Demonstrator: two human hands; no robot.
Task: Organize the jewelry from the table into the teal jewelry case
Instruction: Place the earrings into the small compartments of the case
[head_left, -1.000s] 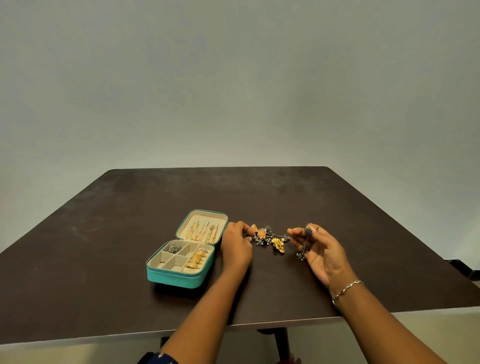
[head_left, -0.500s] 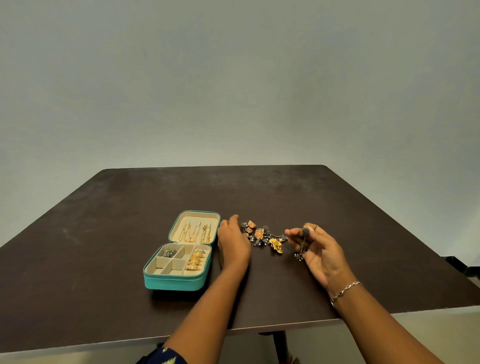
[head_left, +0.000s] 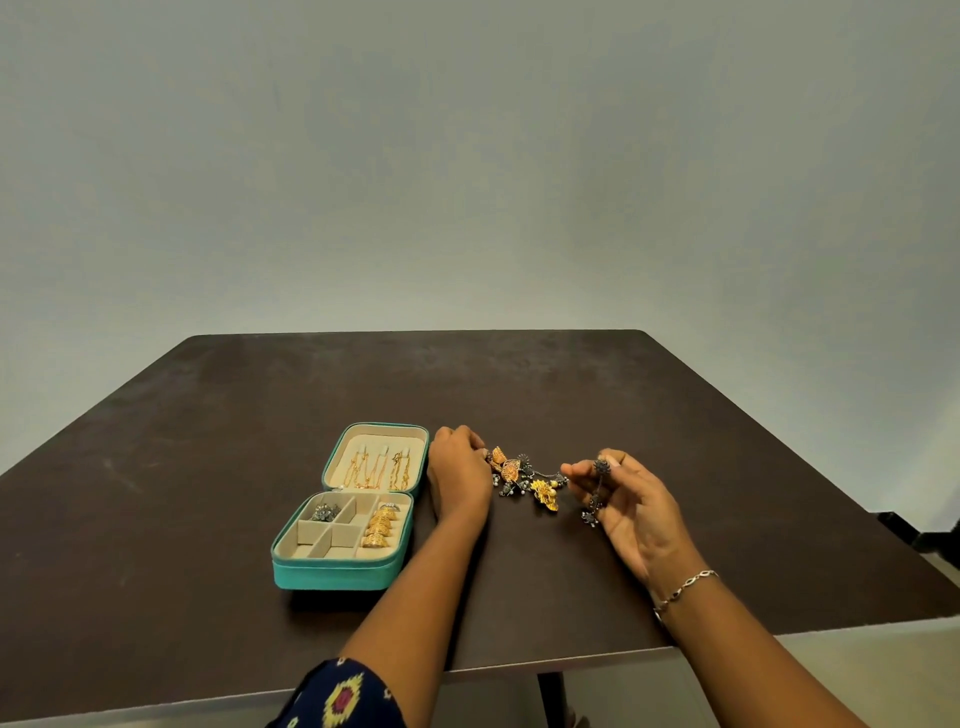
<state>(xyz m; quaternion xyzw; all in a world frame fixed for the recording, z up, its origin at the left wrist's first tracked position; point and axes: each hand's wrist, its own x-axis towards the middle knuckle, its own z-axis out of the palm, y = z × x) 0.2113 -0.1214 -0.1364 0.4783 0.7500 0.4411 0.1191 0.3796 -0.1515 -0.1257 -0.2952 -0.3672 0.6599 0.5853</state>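
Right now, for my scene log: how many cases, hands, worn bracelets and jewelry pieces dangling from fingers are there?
teal jewelry case: 1
hands: 2, left hand and right hand
wrist bracelet: 1
dark dangling piece, pinched in the right hand: 1
Total: 5

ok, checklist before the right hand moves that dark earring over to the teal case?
1. Lid: ok, teal case is open.
2. Grip: ok, right hand pinches dark earring.
3. Space: ok, front compartments look bare.
4. Tangle: cannot tell whether the earring is free of the jewelry pile.
5. Path: probably not ok, left hand sits between pile and case.
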